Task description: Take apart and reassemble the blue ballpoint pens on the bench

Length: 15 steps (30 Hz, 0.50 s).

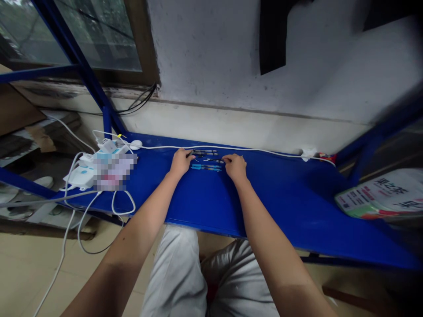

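On the blue shelf, several slim pens lie in two groups between my hands. Black pens (206, 152) lie farther back, and blue pens (205, 167) lie side by side nearer to me. My left hand (180, 163) is closed at the left ends of the black ones, its fingertips pinching a dark, thin pen. From the right, my right hand (235, 167) pinches the end of another dark pen (216, 160), which points left between the two groups. The pens' fine details are too small to make out.
White power strips (81, 174) with plugs and looping cables crowd the shelf's left end. A white cable (211, 147) runs along the wall edge to an adapter (309, 154). A large printed bottle (383, 193) stands at right. Blue frame posts (107, 119) flank the shelf (280, 193).
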{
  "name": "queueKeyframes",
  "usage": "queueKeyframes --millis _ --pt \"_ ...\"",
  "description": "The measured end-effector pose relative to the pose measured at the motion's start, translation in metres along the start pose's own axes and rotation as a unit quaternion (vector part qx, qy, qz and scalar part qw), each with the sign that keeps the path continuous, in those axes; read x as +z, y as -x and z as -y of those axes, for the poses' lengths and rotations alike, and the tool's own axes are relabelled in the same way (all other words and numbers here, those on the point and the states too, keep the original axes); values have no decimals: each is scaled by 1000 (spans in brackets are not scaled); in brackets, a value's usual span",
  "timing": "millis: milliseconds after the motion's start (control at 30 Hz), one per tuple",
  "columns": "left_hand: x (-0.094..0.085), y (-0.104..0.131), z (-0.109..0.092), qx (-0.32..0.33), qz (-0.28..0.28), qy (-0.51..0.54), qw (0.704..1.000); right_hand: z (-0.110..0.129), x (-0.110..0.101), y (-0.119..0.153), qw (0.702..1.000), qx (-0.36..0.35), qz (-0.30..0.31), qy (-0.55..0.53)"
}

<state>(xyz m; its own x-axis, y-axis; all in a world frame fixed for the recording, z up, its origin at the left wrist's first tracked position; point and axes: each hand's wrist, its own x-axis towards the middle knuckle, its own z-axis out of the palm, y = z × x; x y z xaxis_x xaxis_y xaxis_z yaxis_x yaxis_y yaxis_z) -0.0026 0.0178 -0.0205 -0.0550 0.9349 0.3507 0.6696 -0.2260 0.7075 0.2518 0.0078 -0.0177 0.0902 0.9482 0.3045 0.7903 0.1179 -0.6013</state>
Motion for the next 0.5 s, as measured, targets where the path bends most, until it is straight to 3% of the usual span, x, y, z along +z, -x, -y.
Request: queueKeyframes --millis 200,500 --pt "-10 6 4 -80 -48 -1 996 -5 3 -4 999 11 -20 -35" --pt "-7 8 1 -49 -22 -45 998 0 8 -2 1000 0 11 4"
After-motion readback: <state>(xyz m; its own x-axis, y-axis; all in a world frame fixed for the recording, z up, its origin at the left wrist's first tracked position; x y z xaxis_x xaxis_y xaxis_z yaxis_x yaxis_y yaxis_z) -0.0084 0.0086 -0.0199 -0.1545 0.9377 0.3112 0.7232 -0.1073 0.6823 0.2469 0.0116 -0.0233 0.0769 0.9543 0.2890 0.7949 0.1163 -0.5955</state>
